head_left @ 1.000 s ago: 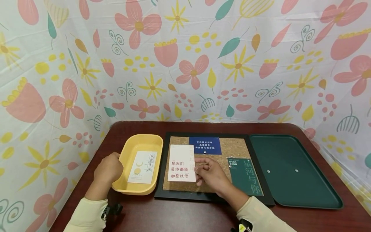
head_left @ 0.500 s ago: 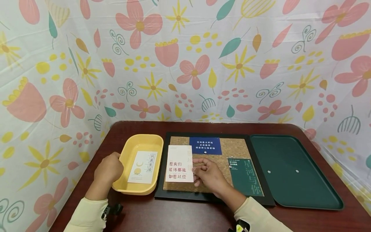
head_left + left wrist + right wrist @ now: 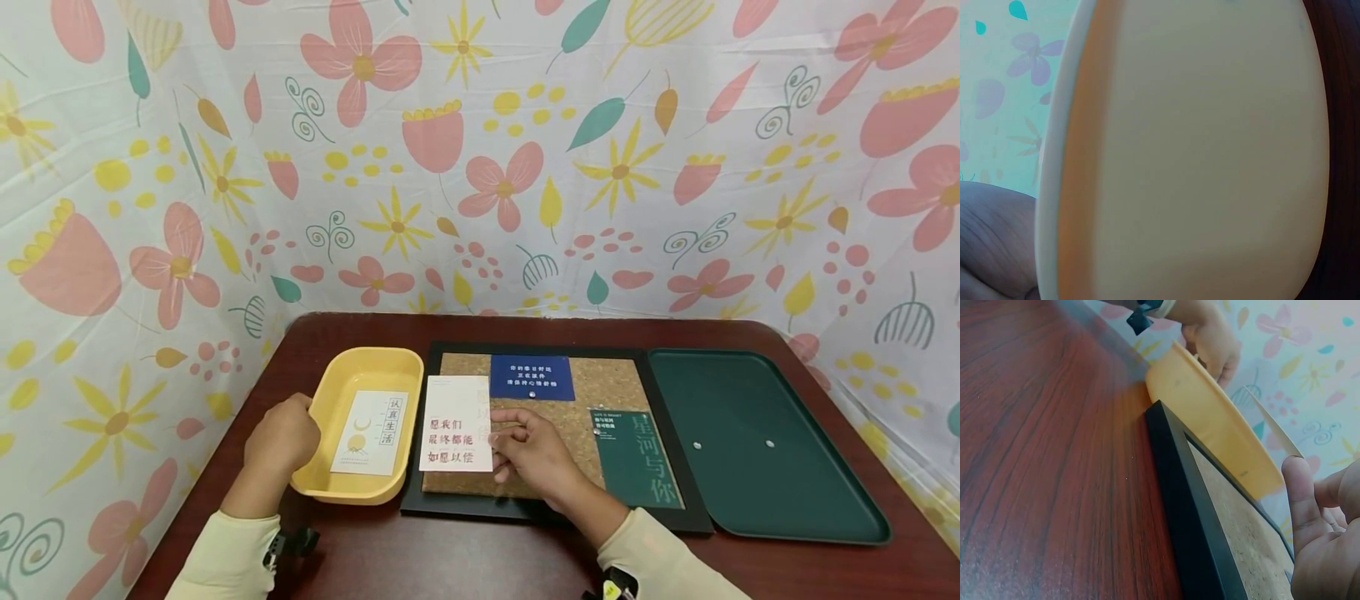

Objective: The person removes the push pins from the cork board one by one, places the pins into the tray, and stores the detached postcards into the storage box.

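Flowered backdrop (image 3: 502, 187): fills everything behind me, its top and sides cut off.
Dark red table (image 3: 450, 554): under it all; I can't see its near edge.
Black-framed corkboard (image 3: 615, 383): in the middle, its left part covered by what I hold.
Green tray (image 3: 757, 396): just beyond the board's right side.
Yellow basin (image 3: 375, 367): left of the board; my left wrist view shows only its blurred outer wall.
My right hand (image 3: 536, 454): pinching the red-lettered card by its right edge.
My left hand (image 3: 281, 437): gripping the basin's left rim, fingertips mostly hidden.
Green card (image 3: 637, 458): on the board's right, small print unreadable.
Red-lettered card (image 3: 455, 423): raised over the board's left part; edge-on in my right wrist view.
Moon card (image 3: 369, 433): lying in the basin.
Blue card (image 3: 532, 377): at the board's top.
Pins (image 3: 697, 446): two tiny ones in the tray.
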The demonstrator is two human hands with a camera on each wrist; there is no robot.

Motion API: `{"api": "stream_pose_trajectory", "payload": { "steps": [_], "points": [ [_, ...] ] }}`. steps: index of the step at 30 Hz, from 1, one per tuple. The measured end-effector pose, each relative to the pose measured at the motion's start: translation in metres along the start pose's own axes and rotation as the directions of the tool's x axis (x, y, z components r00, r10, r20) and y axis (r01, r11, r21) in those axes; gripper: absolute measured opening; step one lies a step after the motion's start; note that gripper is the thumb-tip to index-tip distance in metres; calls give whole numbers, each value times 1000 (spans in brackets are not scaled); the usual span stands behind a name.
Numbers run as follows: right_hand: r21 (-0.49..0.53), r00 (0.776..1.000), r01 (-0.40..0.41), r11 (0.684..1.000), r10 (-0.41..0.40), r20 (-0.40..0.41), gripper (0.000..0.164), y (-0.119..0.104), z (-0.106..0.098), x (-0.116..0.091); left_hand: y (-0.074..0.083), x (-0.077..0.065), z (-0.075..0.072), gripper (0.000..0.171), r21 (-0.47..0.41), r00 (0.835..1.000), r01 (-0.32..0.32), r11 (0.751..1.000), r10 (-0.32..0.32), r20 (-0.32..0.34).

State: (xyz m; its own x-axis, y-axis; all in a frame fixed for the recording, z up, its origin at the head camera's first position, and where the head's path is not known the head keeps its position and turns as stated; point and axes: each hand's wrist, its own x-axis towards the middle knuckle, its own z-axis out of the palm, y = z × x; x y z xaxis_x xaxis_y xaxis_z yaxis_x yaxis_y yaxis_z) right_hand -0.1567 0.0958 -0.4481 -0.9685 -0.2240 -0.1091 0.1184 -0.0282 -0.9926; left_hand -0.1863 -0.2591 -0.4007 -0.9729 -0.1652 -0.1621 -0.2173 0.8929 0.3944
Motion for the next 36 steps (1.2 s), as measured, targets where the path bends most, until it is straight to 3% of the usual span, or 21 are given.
{"api": "stream_pose_trajectory", "payload": {
  "steps": [36],
  "points": [
    [12,1000,11,1000,-11,14,36,2,18,6,1,0,0,37,5,1000,8,1000,-8,3]
  ]
}}
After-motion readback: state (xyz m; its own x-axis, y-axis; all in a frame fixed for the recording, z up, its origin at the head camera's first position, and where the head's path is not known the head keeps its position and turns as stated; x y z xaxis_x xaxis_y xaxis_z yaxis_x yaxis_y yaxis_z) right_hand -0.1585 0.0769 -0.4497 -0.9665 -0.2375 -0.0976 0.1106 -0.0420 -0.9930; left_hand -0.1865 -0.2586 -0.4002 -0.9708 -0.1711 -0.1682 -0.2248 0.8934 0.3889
